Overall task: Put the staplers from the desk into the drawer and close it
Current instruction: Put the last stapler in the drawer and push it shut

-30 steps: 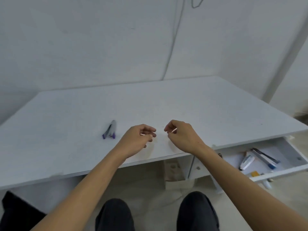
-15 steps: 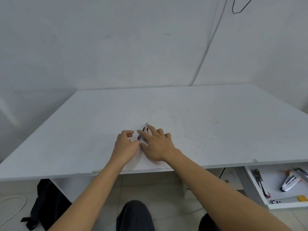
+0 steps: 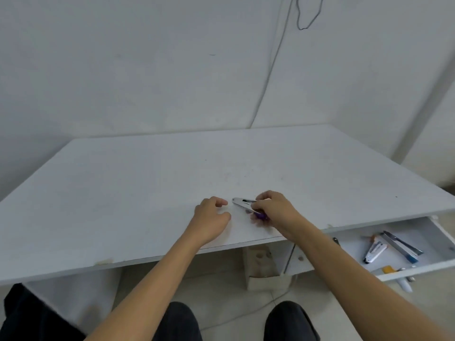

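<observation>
A small silver stapler with a purple base (image 3: 242, 203) is held just above the white desk (image 3: 147, 183) near its front edge, pinched in my right hand (image 3: 273, 212). My left hand (image 3: 211, 219) rests on the desk right beside it, fingers curled, holding nothing. The white drawer (image 3: 440, 235) stands pulled out under the desk at the lower right. Inside it lie a white stapler (image 3: 374, 252) and a long silver and blue stapler (image 3: 401, 246).
A yellow item (image 3: 387, 269) lies at the drawer's front edge. A black bag (image 3: 29, 316) sits on the floor at the lower left. My knees (image 3: 182, 321) are under the desk. A thin cable (image 3: 273, 62) runs down the wall behind.
My right hand has closed on the purple stapler and lifted it rightward from where both hands reached for it. The view has swung right, showing more of the drawer.
</observation>
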{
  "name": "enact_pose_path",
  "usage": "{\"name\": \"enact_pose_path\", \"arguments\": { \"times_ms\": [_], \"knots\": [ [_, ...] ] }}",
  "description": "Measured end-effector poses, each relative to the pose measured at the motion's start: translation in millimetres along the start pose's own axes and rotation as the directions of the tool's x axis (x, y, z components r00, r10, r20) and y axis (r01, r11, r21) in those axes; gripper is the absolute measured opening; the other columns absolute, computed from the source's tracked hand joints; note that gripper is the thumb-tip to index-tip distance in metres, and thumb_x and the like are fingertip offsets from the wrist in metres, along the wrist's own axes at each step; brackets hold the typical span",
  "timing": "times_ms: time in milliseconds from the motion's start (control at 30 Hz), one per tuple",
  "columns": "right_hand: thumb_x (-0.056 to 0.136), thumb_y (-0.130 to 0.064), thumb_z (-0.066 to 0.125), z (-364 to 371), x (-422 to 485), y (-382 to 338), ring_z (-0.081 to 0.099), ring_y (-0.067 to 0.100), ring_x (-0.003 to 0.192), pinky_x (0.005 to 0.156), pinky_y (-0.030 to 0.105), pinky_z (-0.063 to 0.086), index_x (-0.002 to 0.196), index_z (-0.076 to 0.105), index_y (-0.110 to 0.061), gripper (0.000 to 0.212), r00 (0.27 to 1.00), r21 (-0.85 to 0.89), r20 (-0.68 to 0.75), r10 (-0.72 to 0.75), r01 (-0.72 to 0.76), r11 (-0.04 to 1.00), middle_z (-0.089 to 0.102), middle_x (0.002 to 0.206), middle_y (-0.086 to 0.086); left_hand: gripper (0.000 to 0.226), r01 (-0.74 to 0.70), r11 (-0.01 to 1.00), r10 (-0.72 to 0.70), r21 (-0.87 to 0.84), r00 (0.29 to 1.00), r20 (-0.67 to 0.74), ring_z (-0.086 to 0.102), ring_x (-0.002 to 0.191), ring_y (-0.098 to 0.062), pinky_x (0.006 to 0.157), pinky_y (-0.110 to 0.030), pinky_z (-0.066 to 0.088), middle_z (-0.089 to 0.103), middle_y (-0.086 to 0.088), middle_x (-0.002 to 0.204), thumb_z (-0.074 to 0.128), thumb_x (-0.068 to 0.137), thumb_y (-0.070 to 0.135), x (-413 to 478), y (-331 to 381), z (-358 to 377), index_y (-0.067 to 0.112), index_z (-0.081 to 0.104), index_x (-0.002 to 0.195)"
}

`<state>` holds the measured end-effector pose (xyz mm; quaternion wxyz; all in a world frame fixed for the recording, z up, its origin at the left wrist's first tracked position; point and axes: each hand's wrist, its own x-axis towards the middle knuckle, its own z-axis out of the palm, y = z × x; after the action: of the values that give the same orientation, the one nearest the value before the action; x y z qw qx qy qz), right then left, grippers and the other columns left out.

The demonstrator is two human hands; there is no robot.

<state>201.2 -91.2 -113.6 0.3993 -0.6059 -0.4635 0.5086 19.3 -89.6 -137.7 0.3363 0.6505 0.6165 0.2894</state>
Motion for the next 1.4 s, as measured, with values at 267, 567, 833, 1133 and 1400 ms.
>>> {"name": "enact_pose_path", "arguments": {
  "times_ms": [267, 567, 833, 1133, 1400],
  "knots": [
    [0.069, 0.004, 0.073, -152, -61, 38, 0.074, 0.022, 0.075, 0.063, 0.025, 0.06, 0.081, 0.058, -0.002, 0.02, 0.998, 0.699, 0.061, 0.005, -0.046, 0.713, 0.072, 0.087, 0.021, 0.036, -0.221, 0.972, 0.205, 0.077, 0.962, 0.179, 0.043, 0.124, -0.017, 0.103, -0.037, 0.039, 0.049, 0.003, 0.131, 0.055, 0.084, 0.025, 14, 69, 108, 0.026, 0.056, 0.12],
    [0.086, 0.003, 0.065, -267, -83, 98, 0.068, 0.017, 0.062, 0.056, 0.024, 0.055, 0.113, 0.061, -0.007, 0.029, 0.957, 0.154, -0.199, 0.213, -0.184, 0.971, 0.077, 0.099, 0.023, 0.068, -0.622, 0.628, 0.461, 0.467, 0.781, 0.421, -0.008, 0.148, -0.015, 0.117, -0.04, -0.005, -0.001, 0.005, 0.163, 0.031, 0.095, 0.046, 25, 125, 213, 0.024, 0.004, 0.154],
    [0.09, 0.006, 0.056, -243, -11, 119, 0.069, 0.03, 0.086, 0.076, 0.038, 0.059, 0.126, 0.051, 0.005, 0.036, 0.926, 0.155, -0.074, 0.37, -0.356, 0.922, 0.065, 0.115, 0.029, 0.08, -0.644, 0.53, 0.518, 0.551, 0.761, 0.391, -0.008, 0.148, -0.015, 0.119, -0.043, -0.001, -0.003, 0.004, 0.163, 0.046, 0.09, 0.039, 32, 125, 223, 0.026, -0.001, 0.154],
    [0.084, -0.004, 0.057, -268, -49, 122, 0.069, 0.019, 0.098, 0.086, 0.035, 0.057, 0.107, 0.071, -0.022, 0.032, 0.923, -0.146, -0.377, 0.073, -0.137, 0.98, 0.071, 0.11, -0.003, 0.08, -0.639, 0.521, 0.536, 0.565, 0.761, 0.366, -0.004, 0.148, -0.016, 0.119, -0.044, 0.003, 0.001, 0.004, 0.163, 0.047, 0.088, 0.038, 31, 125, 225, 0.026, 0.002, 0.154],
    [0.085, 0.0, 0.052, -273, -116, 188, 0.063, 0.022, 0.078, 0.064, 0.035, 0.051, 0.096, 0.06, -0.018, 0.023, 0.676, 0.169, -0.722, 0.144, -0.029, 0.985, 0.066, 0.102, 0.014, 0.076, -0.644, 0.529, 0.537, 0.552, 0.758, 0.37, -0.003, 0.148, -0.015, 0.119, -0.043, 0.003, 0.001, 0.004, 0.164, 0.041, 0.09, 0.04, 29, 123, 222, 0.026, 0.003, 0.154]
  ]
}}
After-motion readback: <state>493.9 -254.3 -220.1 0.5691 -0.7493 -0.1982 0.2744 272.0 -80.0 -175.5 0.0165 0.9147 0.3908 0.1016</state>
